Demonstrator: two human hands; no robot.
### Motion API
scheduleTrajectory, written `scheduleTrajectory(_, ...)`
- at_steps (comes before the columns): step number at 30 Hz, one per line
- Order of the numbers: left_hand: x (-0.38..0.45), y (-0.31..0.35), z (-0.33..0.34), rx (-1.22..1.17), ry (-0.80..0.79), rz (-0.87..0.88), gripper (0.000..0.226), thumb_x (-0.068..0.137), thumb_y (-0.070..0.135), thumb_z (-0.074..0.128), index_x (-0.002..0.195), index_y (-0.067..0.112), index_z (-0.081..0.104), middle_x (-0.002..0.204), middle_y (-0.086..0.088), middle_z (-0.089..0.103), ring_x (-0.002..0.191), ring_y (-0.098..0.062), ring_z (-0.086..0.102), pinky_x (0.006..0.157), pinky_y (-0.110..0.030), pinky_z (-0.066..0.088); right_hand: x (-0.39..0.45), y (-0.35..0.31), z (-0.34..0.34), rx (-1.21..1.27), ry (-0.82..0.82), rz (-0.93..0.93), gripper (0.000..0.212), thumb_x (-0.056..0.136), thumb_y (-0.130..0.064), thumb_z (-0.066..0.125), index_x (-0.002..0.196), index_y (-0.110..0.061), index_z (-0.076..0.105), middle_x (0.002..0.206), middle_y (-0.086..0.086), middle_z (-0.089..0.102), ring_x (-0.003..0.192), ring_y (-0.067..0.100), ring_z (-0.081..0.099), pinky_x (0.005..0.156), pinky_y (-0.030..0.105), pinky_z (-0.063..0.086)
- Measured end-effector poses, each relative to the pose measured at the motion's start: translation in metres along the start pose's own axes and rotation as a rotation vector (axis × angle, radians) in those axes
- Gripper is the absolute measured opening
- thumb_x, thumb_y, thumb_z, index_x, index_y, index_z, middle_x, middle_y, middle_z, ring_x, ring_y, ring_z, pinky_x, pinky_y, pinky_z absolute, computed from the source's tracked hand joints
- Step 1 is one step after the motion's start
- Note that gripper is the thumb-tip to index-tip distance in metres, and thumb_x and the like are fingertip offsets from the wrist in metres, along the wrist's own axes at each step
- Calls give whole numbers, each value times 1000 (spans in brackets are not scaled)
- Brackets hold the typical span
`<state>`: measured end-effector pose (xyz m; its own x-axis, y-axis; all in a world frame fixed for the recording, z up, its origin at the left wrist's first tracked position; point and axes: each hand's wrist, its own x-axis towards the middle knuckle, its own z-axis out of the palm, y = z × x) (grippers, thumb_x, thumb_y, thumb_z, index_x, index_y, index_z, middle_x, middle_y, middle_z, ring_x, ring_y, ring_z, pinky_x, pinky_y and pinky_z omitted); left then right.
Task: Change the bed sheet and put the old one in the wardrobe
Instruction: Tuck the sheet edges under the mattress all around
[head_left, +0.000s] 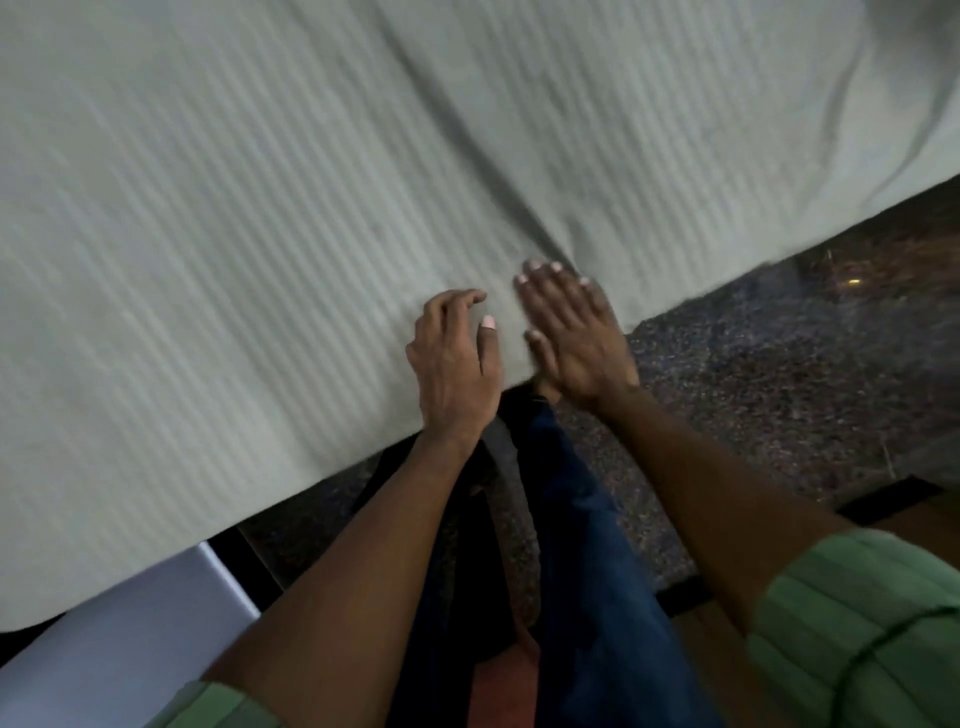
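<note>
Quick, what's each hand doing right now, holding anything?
Left hand: open, fingers loosely curled, resting on the bed sheet, holding nothing.
Right hand: open, fingers straight, flat against the sheet's edge.

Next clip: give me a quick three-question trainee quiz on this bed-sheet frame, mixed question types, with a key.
1. True or false: the right hand lies with fingers straight on the sheet.
2. Multiple choice: where are both hands? A) at the sheet's near edge B) inside a wardrobe C) on the floor
3. Fill in: a long dark ____ in the cloth runs up from just above the right hand.

Key
1. True.
2. A. The left hand, fingers loosely curled and gripping nothing visible, is beside the right one at the bed's edge.
3. Crease.
</note>
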<state>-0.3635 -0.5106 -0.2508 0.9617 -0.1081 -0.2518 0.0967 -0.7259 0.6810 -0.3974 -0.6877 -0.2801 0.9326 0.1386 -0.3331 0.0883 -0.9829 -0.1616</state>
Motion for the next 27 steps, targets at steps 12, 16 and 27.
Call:
scheduleTrajectory(12,34,74,65,63,-54,131,31,97,17,51,125,21,65,131,2,58,121,-18,54,99,-40,45,-8,59,-8,187,157,311,64,110,-40,33,164,-9,18,172,10,10,160,25,7,129,49,11)
scheduleTrajectory(16,34,95,92,220,-134,128,43,96,26,49,138,26,55,147,3,48,135,-19,44,104,-42,39,-19,110,-4,53,118,161,63,111,-43,26,166,-19,5,174,2,2,160,21,-2,129,49,8)
scheduleTrajectory(27,27,97,98,222,-86,93,39,96,25,53,135,25,57,148,2,47,136,-20,44,105,-48,41,-25,163,-15,450,522,1146,54,91,-69,56,101,-15,55,105,7,60,104,29,56,90,44,42)
